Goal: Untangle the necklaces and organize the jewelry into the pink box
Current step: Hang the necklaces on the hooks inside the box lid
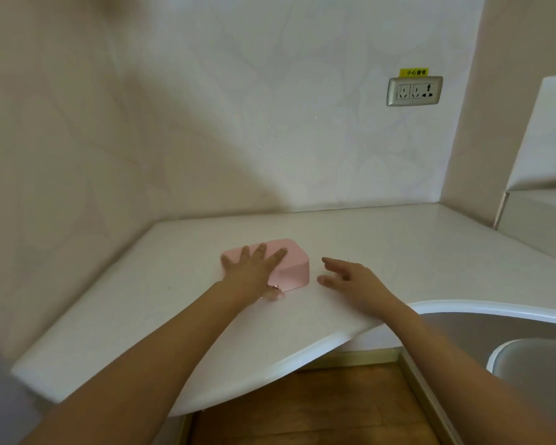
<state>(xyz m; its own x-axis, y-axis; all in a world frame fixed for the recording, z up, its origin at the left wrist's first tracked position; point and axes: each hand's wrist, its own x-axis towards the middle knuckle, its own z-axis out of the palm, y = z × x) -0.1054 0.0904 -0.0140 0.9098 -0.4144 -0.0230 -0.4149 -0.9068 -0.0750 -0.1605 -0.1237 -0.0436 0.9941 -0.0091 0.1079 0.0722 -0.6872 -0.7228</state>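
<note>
Head view: pink box (pixel 292 262) sits mid-counter (pixel 398 252), well apart from every edge, long axis left-right, clasp (pixel 275 286) toward the curved front edge. Left hand (pixel 254 268) lies spread on top of it; right hand (pixel 350 277) is spread just beside.

soft, even daylight, brighter on the right wall; slight motion blur; wide-angle bending at edges.

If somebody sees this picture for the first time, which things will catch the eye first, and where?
The pink box stands out, closed, on the white counter near the wall corner. The left hand lies flat on its lid; the right hand is open beside it, apart. A wall socket sits upper right.
</note>
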